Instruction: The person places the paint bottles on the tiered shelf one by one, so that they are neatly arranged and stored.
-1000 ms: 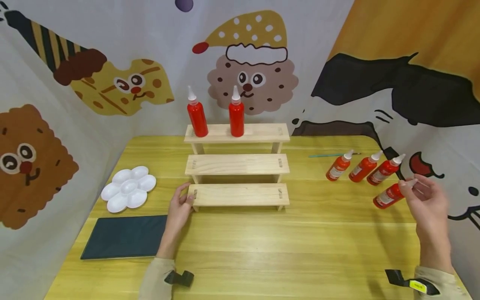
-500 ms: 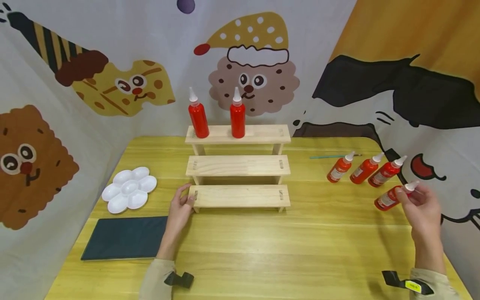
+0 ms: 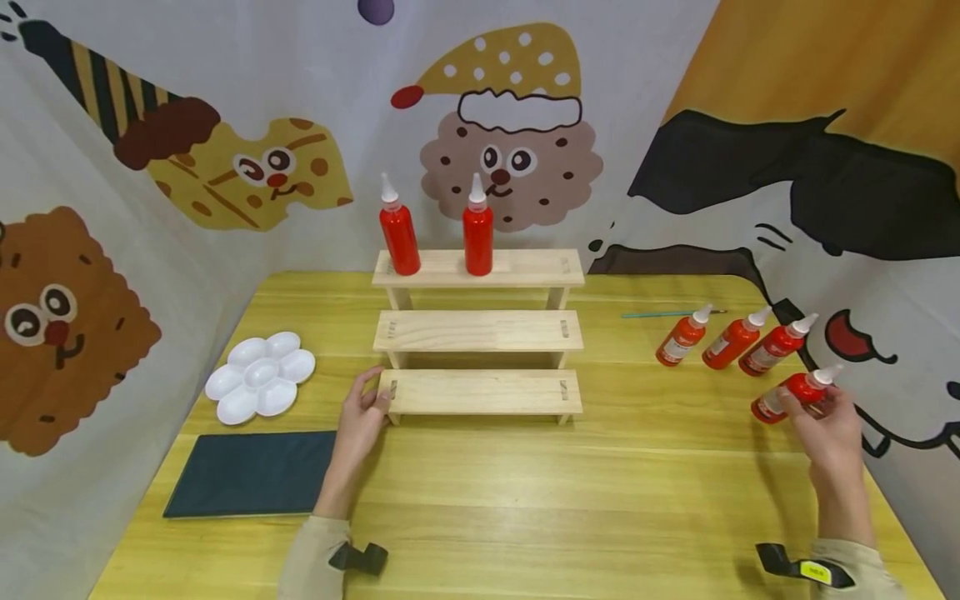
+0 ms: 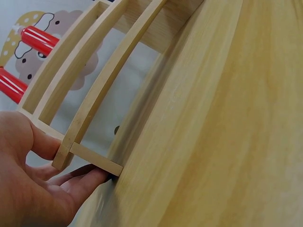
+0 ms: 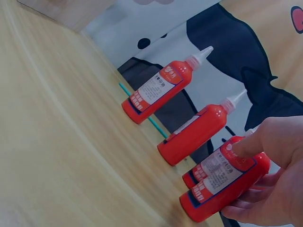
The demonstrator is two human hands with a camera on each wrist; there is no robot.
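Note:
At the table's right side my right hand (image 3: 828, 429) grips a red paint bottle (image 5: 218, 187) with a white pointed cap, thumb on one side and fingers round the other. Three similar red bottles (image 3: 731, 340) stand just beyond it. My left hand (image 3: 363, 421) holds the left end of the lowest step of a three-tier wooden stand (image 3: 480, 392). In the left wrist view, the thumb meets the board's end and the fingers (image 4: 87, 187) lie along the stand's leg. Two more red bottles (image 3: 477, 240) stand upright on the top tier, at its left and middle.
A white flower-shaped palette (image 3: 261, 377) lies at the left, with a dark flat rectangular board (image 3: 251, 473) in front of it. Behind the right-hand bottles lies a thin teal paintbrush (image 3: 660, 314). A printed cloth (image 3: 315, 50) hangs behind the table.
My right hand has shifted left and slid from around the cap down onto the bottle's body. The left hand keeps its hold on the stand.

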